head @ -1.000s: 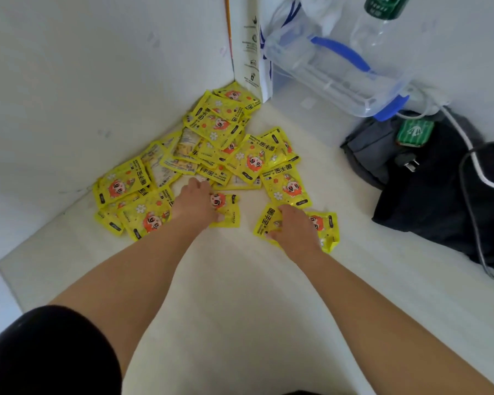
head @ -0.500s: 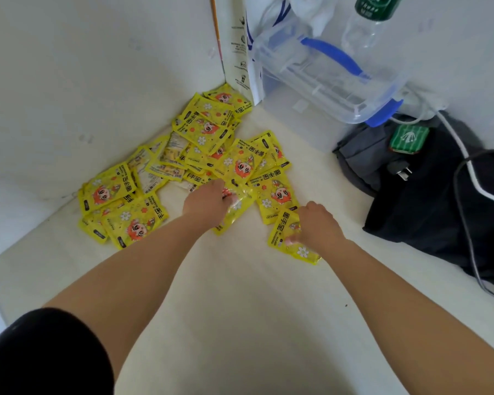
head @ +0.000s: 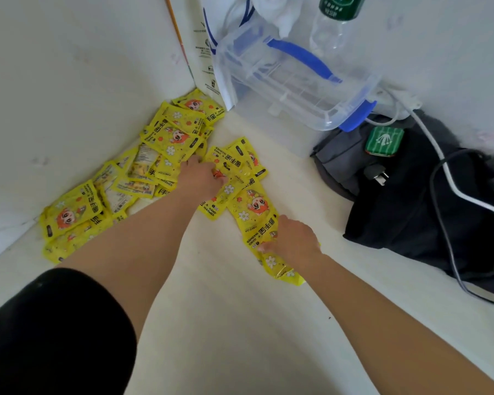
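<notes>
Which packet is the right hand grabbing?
Start at the yellow pile in the wall corner. Follow the packets toward the person to the right hand. Its packet lies nearest of all, sticking out below the hand.

Left hand (head: 201, 179) grips yellow packet (head: 224, 195); right hand (head: 293, 242) pinches second packet (head: 271, 262); packet pile (head: 69, 215) along wall (head: 69, 81).

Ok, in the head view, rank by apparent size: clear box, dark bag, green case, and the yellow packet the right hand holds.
1. dark bag, though the frame edge cuts it.
2. clear box.
3. yellow packet held by the right hand; it lies nearer the camera, so its lead is unsure.
4. green case.
</notes>
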